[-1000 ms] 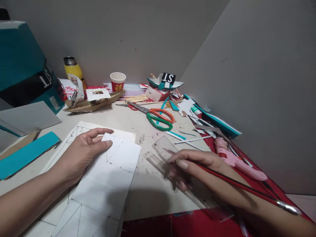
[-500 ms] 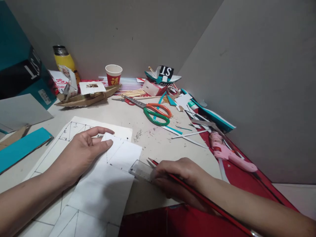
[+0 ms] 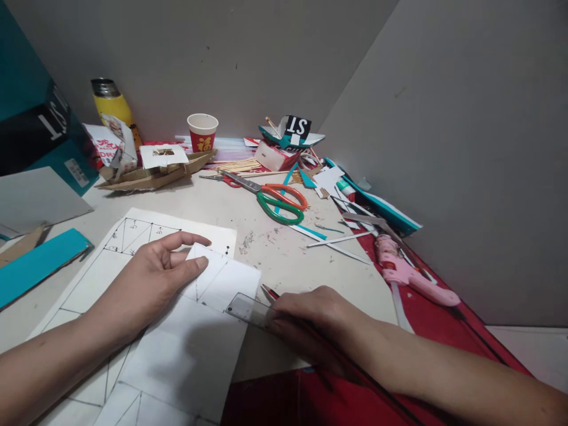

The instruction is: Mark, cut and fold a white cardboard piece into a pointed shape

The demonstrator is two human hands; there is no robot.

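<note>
My left hand (image 3: 160,269) pinches the top edge of a white sheet of paper (image 3: 186,343) marked with pencil lines, thumb on top. Beneath that sheet lies a larger sheet (image 3: 80,290) drawn with lines, triangles and small labels. My right hand (image 3: 319,319) is closed around a clear ruler (image 3: 246,307) and a red pencil (image 3: 271,292). The ruler's end overlaps the right part of the held sheet. The pencil's dark tip points up and left, apart from the paper. Part of the right hand's fingers is in shadow.
Scissors with orange and green handles (image 3: 281,204) lie beyond the hands. A pink glue gun (image 3: 412,278) rests at the right on red cloth (image 3: 275,402). Farther back stand a paper cup (image 3: 203,133), a yellow bottle (image 3: 114,109) and a cardboard boat (image 3: 155,174). A teal strip (image 3: 42,266) lies left.
The held sheet has shifted slightly right and down with my left hand. The ruler's end has moved a little left over the sheet, and the pencil has shifted slightly left with my right hand.
</note>
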